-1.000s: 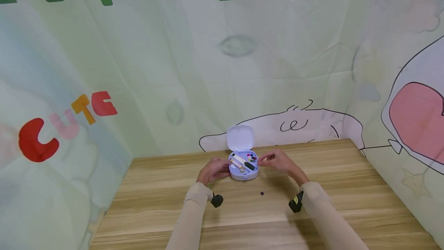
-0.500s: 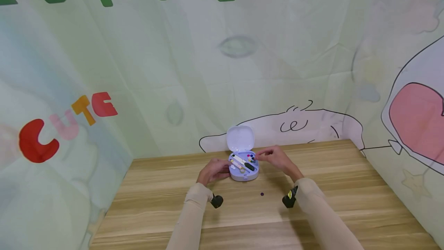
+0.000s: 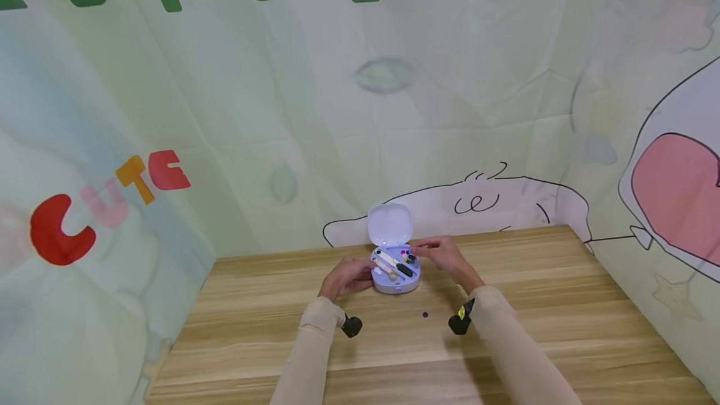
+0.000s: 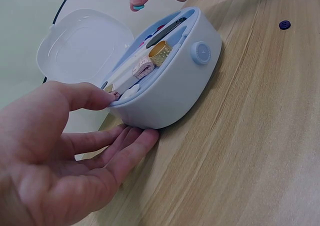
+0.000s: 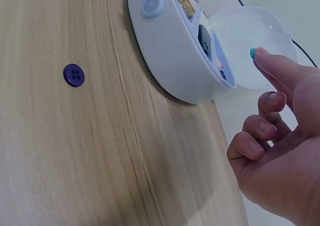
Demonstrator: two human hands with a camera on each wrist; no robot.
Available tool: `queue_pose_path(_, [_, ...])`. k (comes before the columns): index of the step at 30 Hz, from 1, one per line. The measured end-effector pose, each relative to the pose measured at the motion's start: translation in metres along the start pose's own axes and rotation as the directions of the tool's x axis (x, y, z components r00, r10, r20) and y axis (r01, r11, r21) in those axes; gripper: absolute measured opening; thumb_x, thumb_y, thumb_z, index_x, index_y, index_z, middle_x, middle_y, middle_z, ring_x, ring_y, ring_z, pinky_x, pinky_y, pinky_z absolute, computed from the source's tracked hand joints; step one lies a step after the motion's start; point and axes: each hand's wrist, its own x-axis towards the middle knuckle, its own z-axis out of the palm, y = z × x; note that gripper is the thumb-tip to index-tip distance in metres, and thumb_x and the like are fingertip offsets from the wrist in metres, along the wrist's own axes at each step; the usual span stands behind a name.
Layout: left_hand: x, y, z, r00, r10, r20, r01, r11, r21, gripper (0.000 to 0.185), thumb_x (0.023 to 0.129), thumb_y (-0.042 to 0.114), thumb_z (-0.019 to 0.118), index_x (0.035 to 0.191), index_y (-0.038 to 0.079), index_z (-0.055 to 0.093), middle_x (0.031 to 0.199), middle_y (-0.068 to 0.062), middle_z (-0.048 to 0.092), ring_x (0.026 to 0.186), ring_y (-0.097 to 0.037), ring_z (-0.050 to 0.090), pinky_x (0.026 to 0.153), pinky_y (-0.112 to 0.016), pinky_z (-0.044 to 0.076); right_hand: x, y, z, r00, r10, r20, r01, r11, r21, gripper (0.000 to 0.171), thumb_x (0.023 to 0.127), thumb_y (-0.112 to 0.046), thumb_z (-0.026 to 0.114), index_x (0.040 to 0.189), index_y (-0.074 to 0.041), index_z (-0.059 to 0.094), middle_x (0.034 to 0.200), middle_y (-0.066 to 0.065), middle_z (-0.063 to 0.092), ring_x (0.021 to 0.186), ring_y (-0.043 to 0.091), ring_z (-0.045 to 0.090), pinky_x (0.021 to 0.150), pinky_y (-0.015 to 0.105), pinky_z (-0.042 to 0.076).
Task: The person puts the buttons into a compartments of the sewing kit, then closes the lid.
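Two hands: I see both at the small sewing case (image 3: pixel 395 270), which sits open near the far edge of the surface (image 3: pixel 562 305), lid up.
Left hand (image 4: pixel 55 161): fingers relaxed and fairly straight against the case's left side, thumb on the rim, steadying it.
Right hand (image 5: pixel 280 151): index finger and thumb pinch a small teal button (image 5: pixel 252 52) above the case's far right corner; the other fingers are curled in.
Case contents: gold thimble (image 4: pixel 160 52), a black-handled tool and coloured buttons in the tray.
Loose piece: purple button (image 5: pixel 74 75) lies on the surface just in front of the case.
Doing it well: I judge the left hand should brace the case while the pinch stays light and directly over the button compartment.
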Motion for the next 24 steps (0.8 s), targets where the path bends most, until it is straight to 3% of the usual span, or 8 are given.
queue_pose_path(8, [0.0,0.0001,-0.0005,1.0,-0.006,-0.001,0.006,1.0,-0.001,0.036,0.101,0.01,0.061,0.129,-0.012,0.06,0.124,-0.023,0.066,0.107,-0.027,0.065,0.102,-0.042,0.057,-0.0001,0.0009,0.001,0.999,-0.017,0.036,0.018,0.999,-0.038,0.036,0.095,-0.043,0.075,0.122,-0.019,0.078,0.128,0.004,0.071,0.112,0.03,0.056,0.079,0.037,0.047])
queue_pose_path(14, [0.0,-0.0004,-0.0003,1.0,-0.006,-0.005,0.006,1.0,0.002,0.036,0.101,0.01,0.061,0.13,-0.012,0.06,0.126,-0.025,0.066,0.109,-0.028,0.065,0.102,-0.042,0.057,-0.0025,0.0015,-0.0013,0.998,-0.032,0.051,0.035,0.999,-0.04,0.04,0.094,-0.046,0.075,0.124,-0.019,0.077,0.118,0.002,0.073,0.1,0.032,0.053,0.065,0.03,0.039])
queue_pose_path(19, [0.001,-0.0015,-0.0001,1.0,-0.004,-0.003,0.004,1.0,-0.003,0.037,0.101,0.01,0.061,0.129,-0.013,0.059,0.125,-0.024,0.066,0.108,-0.028,0.065,0.101,-0.041,0.057,-0.005,-0.0009,-0.0038,0.997,-0.04,0.062,0.044,0.997,-0.067,0.04,0.093,-0.045,0.077,0.124,-0.021,0.077,0.109,0.003,0.074,0.095,0.027,0.052,0.065,0.03,0.04])
queue_pose_path(24, [0.0021,-0.0016,-0.0013,1.0,-0.005,0.001,0.005,1.0,-0.001,0.036,0.101,0.01,0.061,0.129,-0.012,0.06,0.123,-0.023,0.067,0.106,-0.027,0.065,0.1,-0.04,0.057,-0.0083,-0.0037,-0.0076,0.992,-0.088,0.093,0.1,0.987,-0.125,0.042,0.093,-0.041,0.078,0.129,-0.018,0.075,0.092,0.009,0.063,0.079,0.022,0.047,0.061,0.028,0.037])
